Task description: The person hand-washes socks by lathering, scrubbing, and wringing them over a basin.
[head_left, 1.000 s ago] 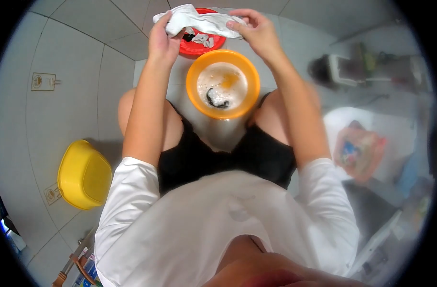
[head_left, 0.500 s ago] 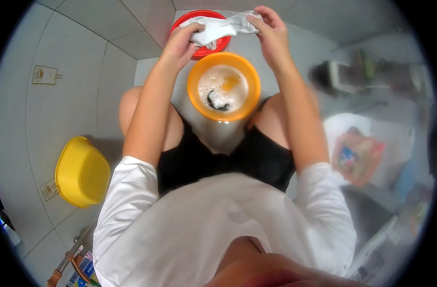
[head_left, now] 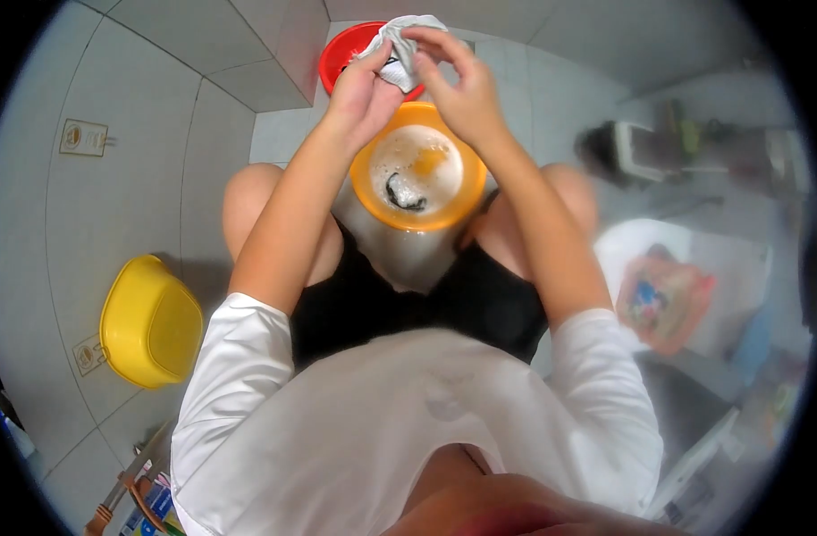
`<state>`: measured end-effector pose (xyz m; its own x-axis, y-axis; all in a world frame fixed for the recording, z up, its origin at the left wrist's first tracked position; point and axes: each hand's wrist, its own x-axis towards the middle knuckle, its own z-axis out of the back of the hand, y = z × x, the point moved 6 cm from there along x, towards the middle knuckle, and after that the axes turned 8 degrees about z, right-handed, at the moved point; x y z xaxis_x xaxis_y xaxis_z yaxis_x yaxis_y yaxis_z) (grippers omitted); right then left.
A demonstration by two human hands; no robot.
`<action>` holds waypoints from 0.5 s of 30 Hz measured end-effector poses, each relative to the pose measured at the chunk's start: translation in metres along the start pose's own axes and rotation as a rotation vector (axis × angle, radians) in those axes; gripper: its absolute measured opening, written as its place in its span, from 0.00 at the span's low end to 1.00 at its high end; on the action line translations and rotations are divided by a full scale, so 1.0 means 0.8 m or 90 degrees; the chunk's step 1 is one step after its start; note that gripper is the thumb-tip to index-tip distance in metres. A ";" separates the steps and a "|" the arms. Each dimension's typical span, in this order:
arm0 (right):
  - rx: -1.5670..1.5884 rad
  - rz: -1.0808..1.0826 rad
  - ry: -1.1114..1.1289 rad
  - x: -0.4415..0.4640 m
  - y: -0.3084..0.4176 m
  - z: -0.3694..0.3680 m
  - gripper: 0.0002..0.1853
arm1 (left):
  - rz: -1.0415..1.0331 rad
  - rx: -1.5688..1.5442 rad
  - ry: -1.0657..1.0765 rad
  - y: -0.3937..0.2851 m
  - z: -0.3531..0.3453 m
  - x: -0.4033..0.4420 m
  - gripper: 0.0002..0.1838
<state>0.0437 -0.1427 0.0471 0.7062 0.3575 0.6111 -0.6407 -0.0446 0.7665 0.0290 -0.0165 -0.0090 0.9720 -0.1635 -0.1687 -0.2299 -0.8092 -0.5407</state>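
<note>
Over a red basin (head_left: 331,64) I hold a bunched white sock (head_left: 397,75) between both hands. My left hand (head_left: 366,100) grips its left side, thumb on top. My right hand (head_left: 462,89) is curled at its upper right, with forefinger and thumb on the fabric. Part of the sock is hidden behind the fingers. Closer to me, between my knees, stands an orange basin (head_left: 366,183) of cloudy, sudsy water. A white and black piece of cloth (head_left: 406,191) lies partly under the water in it.
A yellow basin (head_left: 154,322) hangs against the tiled wall at left, near a wall hook plate (head_left: 84,138). On the right, a pinkish plastic bag (head_left: 666,299) lies by a white rounded thing, both blurred. A rack with packages (head_left: 149,509) stands at lower left.
The sock was stretched out between my hands; now it is bunched. My right hand has come left and down toward my left hand, which has shifted right and down.
</note>
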 end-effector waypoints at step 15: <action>-0.328 0.184 0.072 -0.016 0.018 -0.032 0.38 | -0.017 0.039 0.053 0.013 -0.027 -0.017 0.30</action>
<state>0.0174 -0.1240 0.0455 0.4632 0.4965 0.7341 -0.8855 0.2931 0.3605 0.0146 -0.0350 0.0052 0.9780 -0.1903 -0.0852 -0.2032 -0.7787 -0.5936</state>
